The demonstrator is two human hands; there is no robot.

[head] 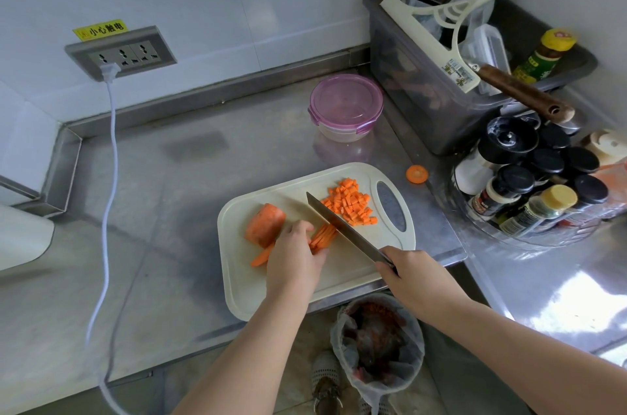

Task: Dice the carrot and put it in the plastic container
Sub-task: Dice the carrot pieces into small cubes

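Note:
On the white cutting board (291,292) my left hand (294,258) presses down on a bundle of carrot sticks (324,235). My right hand (412,273) grips the handle of a knife (342,228), whose blade lies across the sticks' right ends. A pile of diced carrot (351,202) sits on the board beyond the blade. A large uncut carrot chunk (264,224) lies left of my left hand, with a thin carrot slice (261,257) beneath it. The plastic container (346,107), lidded in purple, stands behind the board.
A round carrot end (417,174) lies on the steel counter right of the board. A grey tub (434,82) of utensils and a tray of spice jars (529,183) crowd the right. A white cable (108,197) hangs from the wall socket. A lined bin (376,343) stands below the counter edge.

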